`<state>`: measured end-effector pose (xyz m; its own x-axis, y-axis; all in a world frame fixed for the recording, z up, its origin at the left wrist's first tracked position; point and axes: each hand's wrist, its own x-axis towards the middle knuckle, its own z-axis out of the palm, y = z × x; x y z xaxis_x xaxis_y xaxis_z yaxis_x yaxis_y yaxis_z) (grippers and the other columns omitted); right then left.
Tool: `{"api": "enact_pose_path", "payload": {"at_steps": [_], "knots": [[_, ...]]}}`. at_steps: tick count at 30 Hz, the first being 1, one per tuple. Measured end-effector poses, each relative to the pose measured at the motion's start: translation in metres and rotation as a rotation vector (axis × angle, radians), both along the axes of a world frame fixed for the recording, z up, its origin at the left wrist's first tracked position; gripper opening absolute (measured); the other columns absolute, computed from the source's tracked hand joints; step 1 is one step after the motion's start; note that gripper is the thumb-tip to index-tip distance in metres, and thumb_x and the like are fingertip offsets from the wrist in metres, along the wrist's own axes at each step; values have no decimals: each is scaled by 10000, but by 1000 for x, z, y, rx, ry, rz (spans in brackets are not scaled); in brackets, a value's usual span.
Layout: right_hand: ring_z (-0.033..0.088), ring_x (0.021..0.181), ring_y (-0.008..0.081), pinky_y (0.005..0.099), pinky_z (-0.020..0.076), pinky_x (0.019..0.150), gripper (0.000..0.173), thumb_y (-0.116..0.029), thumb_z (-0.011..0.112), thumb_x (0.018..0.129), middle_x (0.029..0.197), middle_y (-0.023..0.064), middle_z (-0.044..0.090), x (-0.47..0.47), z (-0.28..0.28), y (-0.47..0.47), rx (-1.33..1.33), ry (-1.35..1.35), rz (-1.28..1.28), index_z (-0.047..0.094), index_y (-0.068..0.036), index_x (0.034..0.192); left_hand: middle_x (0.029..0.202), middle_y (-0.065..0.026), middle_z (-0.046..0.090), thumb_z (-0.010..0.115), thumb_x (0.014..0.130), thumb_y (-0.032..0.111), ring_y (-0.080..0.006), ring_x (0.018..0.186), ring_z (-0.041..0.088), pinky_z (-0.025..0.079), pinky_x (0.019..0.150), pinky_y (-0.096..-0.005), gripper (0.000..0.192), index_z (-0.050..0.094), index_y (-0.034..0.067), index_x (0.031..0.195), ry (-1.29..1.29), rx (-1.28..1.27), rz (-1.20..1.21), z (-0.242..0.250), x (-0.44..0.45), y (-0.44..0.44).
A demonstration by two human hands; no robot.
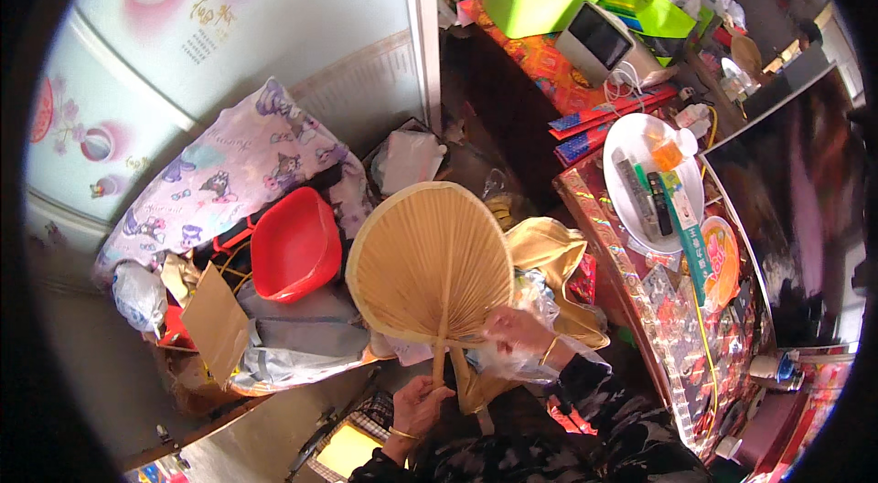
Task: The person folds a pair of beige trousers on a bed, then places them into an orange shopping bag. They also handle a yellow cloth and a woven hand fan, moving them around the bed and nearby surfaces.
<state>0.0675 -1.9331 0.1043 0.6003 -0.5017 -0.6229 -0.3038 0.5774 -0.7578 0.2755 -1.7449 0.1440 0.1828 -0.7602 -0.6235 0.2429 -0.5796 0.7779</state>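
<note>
A round palm-leaf fan (425, 256) with a pale bound rim stands in front of me, its ribbed face towards the camera. My left hand (420, 407) grips its handle (439, 365) low down. Curled fingers of my right hand (519, 335) are at the fan's lower right edge; whether they pinch the rim or only touch it cannot be told. Thin clear plastic (511, 363) lies around and below that hand. Behind the fan, to the right, is a creased tan item (549, 246), partly hidden. Each wrist wears a gold-coloured bangle.
A red plastic basin (296, 246) and a cardboard flap (218, 328) are at left, near a patterned lilac cloth (226, 167). At right, a table (658, 346) holds a white oval tray (621, 208) of small items. A green bin (525, 6) stands farther back.
</note>
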Motion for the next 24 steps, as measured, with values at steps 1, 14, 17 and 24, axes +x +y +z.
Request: {"api": "enact_pose_path", "payload": {"at_steps": [1, 14, 17, 24], "knots": [[560, 518, 81, 238, 445, 460, 227, -265, 720, 872, 681, 6, 577, 2, 0, 13, -6, 34, 39, 619, -66, 917, 896, -104, 711, 646, 866, -18, -127, 796, 664, 530, 699, -238, 140, 610, -42, 1000, 20, 27, 12, 1, -1, 0], [633, 676, 123, 269, 494, 592, 338, -333, 611, 944, 805, 34, 650, 46, 2, 132, 187, -175, 370, 605, -71, 1157, 868, -74, 710, 641, 889, 53, -109, 760, 647, 530, 675, -250, 134, 641, -27, 997, -207, -140, -27, 17, -2, -17], [630, 657, 114, 243, 506, 587, 251, -257, 606, 952, 829, 28, 651, 46, 11, 128, 315, -211, 178, 599, -61, 1109, 858, -69, 711, 673, 872, 111, -96, 771, 641, 523, 674, -248, 180, 661, -34, 978, -56, -12, 68, 13, -4, -19], [614, 659, 114, 235, 479, 593, 185, -135, 646, 919, 849, 29, 655, 63, 29, 128, 201, -241, -144, 621, -23, 1064, 894, -60, 709, 656, 899, 121, -97, 823, 641, 532, 705, -246, 205, 667, -13, 1052, -220, -72, -8, 16, 1, -32]]}}
